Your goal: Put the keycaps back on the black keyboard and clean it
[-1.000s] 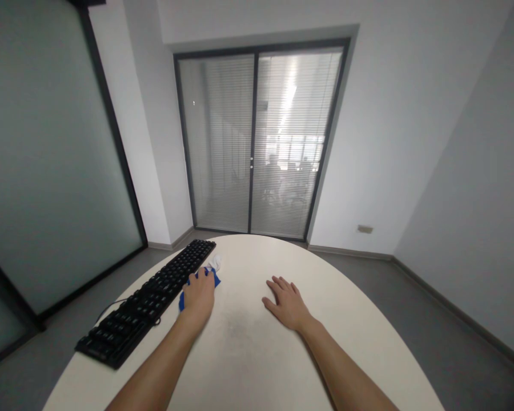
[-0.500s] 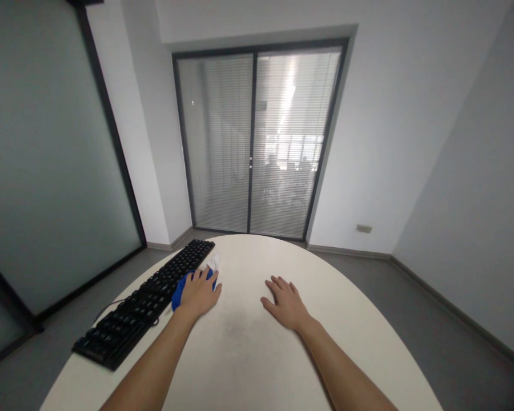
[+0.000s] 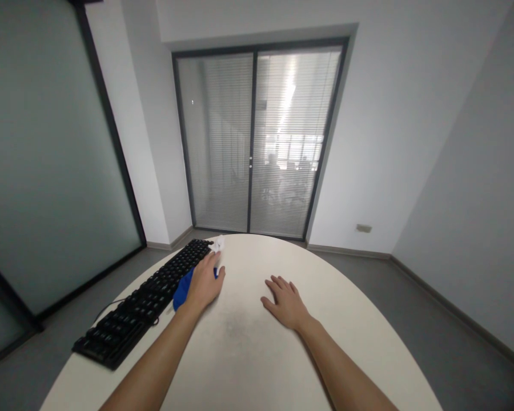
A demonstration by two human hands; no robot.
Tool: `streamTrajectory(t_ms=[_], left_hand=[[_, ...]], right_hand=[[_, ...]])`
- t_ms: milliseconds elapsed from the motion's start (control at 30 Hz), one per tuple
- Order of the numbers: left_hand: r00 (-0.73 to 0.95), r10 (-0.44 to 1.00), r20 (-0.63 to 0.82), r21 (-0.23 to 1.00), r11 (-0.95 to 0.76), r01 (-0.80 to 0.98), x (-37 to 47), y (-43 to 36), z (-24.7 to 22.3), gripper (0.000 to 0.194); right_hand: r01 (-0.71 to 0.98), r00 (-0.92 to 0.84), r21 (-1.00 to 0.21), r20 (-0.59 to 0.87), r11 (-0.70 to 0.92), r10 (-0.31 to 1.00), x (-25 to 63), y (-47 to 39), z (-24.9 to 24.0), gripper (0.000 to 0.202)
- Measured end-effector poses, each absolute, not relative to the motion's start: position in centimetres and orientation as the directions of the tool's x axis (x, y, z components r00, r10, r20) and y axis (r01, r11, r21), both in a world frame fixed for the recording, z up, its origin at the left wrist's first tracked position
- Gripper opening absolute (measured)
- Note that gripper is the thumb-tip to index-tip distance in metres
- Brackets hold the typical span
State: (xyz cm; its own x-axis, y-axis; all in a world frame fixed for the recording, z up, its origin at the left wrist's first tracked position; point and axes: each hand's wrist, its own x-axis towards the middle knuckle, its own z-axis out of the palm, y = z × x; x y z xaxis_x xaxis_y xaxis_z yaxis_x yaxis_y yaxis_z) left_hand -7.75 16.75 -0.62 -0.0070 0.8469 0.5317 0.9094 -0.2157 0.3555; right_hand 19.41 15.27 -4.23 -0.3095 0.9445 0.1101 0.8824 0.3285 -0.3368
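Observation:
My left hand [image 3: 205, 281] reaches forward beside the keyboard, fingers stretched out and thumb apart. A crumpled white tissue [image 3: 217, 245] lies at its fingertips and seems to touch them. Under and to the left of this hand is a blue object [image 3: 183, 290], cloth-like and partly covered, so its kind is unclear. My right hand [image 3: 285, 302] rests palm down on the pale round table [image 3: 240, 365], fingers spread, holding nothing.
A black keyboard [image 3: 148, 302] with a cable lies along the table's left side. Beyond the table's curved far edge stands a glass double door [image 3: 251, 142] with blinds. A frosted glass panel [image 3: 47, 154] is on the left.
My left hand has slid forward over the blue object, and the white tissue has moved forward toward the far edge with its fingertips. My right hand stays put.

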Motion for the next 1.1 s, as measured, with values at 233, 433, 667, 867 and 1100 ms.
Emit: streamTrajectory(t_ms=[233, 433, 667, 867, 1100], left_hand=[[-0.124, 0.821, 0.558, 0.624, -0.316, 0.714, -7.2, 16.9, 0.4, 0.041], [0.092, 0.922, 0.377, 0.803, -0.375, 0.463, -4.3, 15.8, 0.1, 0.036], [0.421, 0.869, 0.260, 0.809, -0.434, 0.396, -2.0, 13.7, 0.7, 0.037], [0.162, 0.959, 0.234, 0.361, -0.240, 0.901, -5.7, 13.9, 2.0, 0.041], [-0.066, 0.997, 0.030, 0.007, 0.066, 0.998, -8.8, 13.6, 1.7, 0.041]], right_hand=[[0.876, -0.307, -0.351, 0.122, 0.330, 0.944, 19.3, 15.0, -3.8, 0.062], [0.702, -0.379, -0.456, 0.412, 0.547, 0.829, 17.7, 14.3, -3.1, 0.074], [0.618, -0.412, -0.485, 0.471, 0.619, 0.780, 17.0, 14.1, -2.9, 0.041], [0.653, -0.416, -0.461, 0.445, 0.601, 0.793, 17.3, 14.1, -2.6, 0.030], [0.651, -0.429, -0.458, 0.435, 0.605, 0.792, 17.4, 14.4, -3.1, 0.027]])
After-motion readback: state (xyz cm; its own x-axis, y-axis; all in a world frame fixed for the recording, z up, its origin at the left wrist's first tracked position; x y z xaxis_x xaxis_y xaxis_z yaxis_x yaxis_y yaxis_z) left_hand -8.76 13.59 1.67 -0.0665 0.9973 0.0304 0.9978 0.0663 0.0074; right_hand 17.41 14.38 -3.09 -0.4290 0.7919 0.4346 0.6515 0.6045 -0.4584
